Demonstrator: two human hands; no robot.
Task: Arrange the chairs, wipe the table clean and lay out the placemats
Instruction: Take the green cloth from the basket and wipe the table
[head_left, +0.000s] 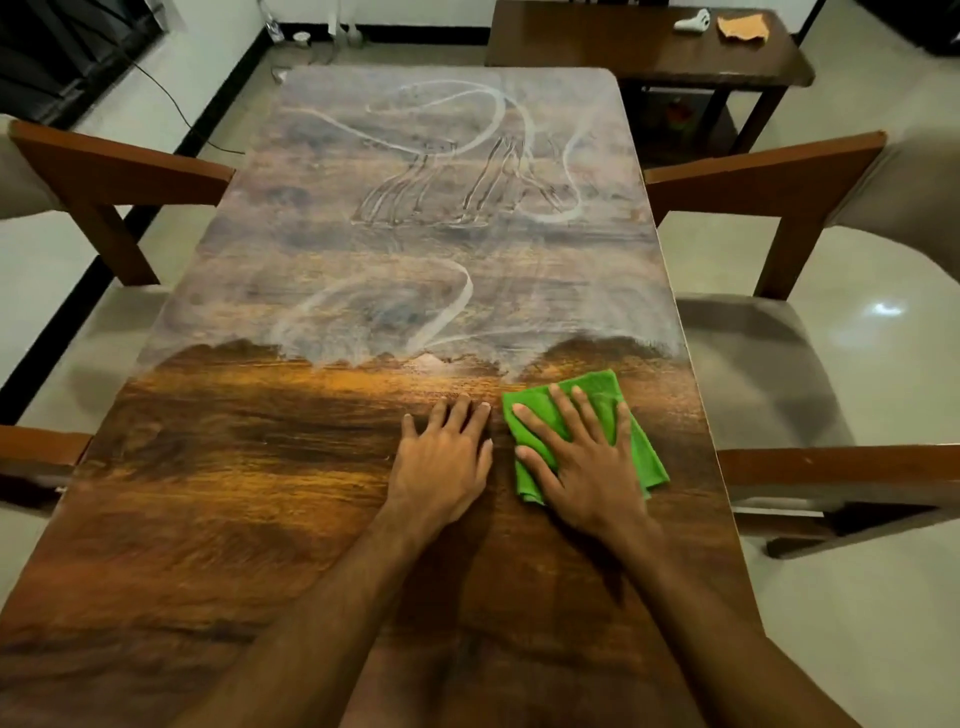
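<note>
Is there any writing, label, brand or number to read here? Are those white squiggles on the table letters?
No readable text anywhere in this view.
The white streaks on the table: loops and finger marks in a film, not letters.
The green cloth under the right hand: no label showing.
The white object and orange cloth on the side table: no marking shows.
The small things on the floor by the wall: too small to tell.

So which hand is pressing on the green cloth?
The right hand, spread flat on top of the green cloth. The left hand lies flat on the bare table beside it.
</note>
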